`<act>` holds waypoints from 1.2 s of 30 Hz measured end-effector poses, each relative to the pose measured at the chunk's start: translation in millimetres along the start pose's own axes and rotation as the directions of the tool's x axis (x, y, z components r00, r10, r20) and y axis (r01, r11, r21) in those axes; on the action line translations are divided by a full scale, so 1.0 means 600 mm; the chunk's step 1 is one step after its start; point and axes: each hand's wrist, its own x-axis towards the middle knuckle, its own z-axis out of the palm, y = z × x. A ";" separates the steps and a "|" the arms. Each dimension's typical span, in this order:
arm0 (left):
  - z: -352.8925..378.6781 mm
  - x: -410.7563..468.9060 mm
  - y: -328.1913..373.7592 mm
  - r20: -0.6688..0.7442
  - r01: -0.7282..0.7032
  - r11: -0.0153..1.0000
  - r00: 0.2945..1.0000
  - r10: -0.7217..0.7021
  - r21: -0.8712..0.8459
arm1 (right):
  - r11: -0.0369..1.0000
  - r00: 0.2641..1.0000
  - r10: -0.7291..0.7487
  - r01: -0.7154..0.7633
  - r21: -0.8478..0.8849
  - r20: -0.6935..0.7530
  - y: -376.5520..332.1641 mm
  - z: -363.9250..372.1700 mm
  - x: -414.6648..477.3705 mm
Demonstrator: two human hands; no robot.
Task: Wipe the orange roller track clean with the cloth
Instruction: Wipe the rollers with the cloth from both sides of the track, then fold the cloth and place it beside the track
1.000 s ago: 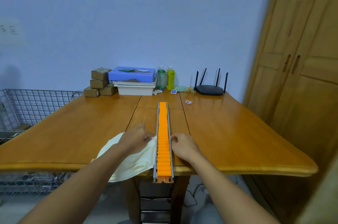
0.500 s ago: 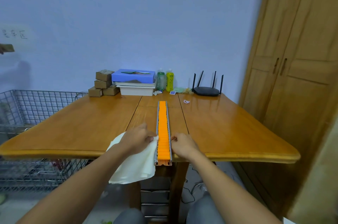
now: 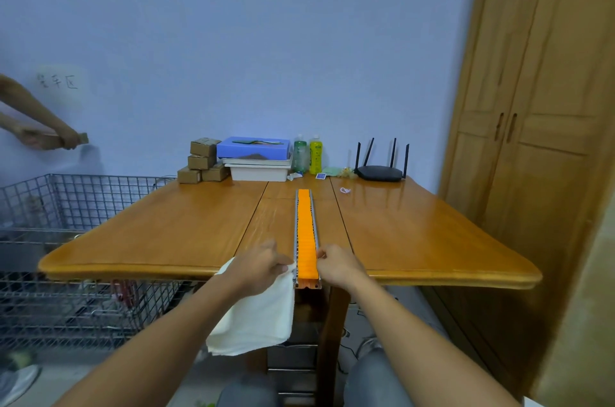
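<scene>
Cloth (image 3: 253,320) gripped in left hand (image 3: 259,265), draping below it | left hand against near end of orange roller track (image 3: 306,227) | right hand (image 3: 336,265) pinching its opposite rail

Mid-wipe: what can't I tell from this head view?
- Head view: whether the right hand grips the orange roller track or only touches it; its knuckles hide the fingertips.
- How much cloth lies under the left hand; the hand covers it.
- Dirt on that track: too small.
- Far left, another person's arms: cut off by the edge; the held object is blurred.
</scene>
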 end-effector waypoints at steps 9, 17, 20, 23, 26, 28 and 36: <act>-0.019 -0.041 0.040 -0.018 -0.067 0.997 0.998 0.068 0.045 | 1.000 1.000 0.020 -0.020 0.003 0.001 -0.009 -0.007 -0.037; -0.042 -0.075 0.060 -0.017 -0.091 0.996 0.996 0.092 0.020 | 1.000 0.997 0.016 -0.015 0.016 -0.072 -0.017 -0.028 -0.064; -0.063 -0.073 0.063 -0.043 -0.070 0.997 0.997 0.070 0.012 | 0.999 0.995 -0.011 0.016 0.041 -0.102 -0.029 -0.039 -0.071; -0.082 -0.064 0.063 -0.076 -0.042 0.999 0.996 0.041 -0.022 | 0.992 0.995 -0.050 0.060 0.109 -0.088 -0.043 -0.049 -0.074; -0.097 -0.051 0.058 -0.138 -0.027 0.996 0.990 0.015 -0.082 | 0.952 0.993 -0.116 0.120 0.281 -0.028 -0.057 -0.066 -0.083; -0.107 -0.041 0.056 -0.198 -0.035 0.986 0.980 0.002 -0.164 | 0.886 0.988 -0.151 0.118 0.448 0.038 -0.067 -0.079 -0.092; -0.154 0.005 0.074 -0.389 -0.057 0.785 0.889 -0.241 -0.617 | 0.723 0.953 -0.217 0.012 0.691 0.210 -0.054 -0.095 -0.073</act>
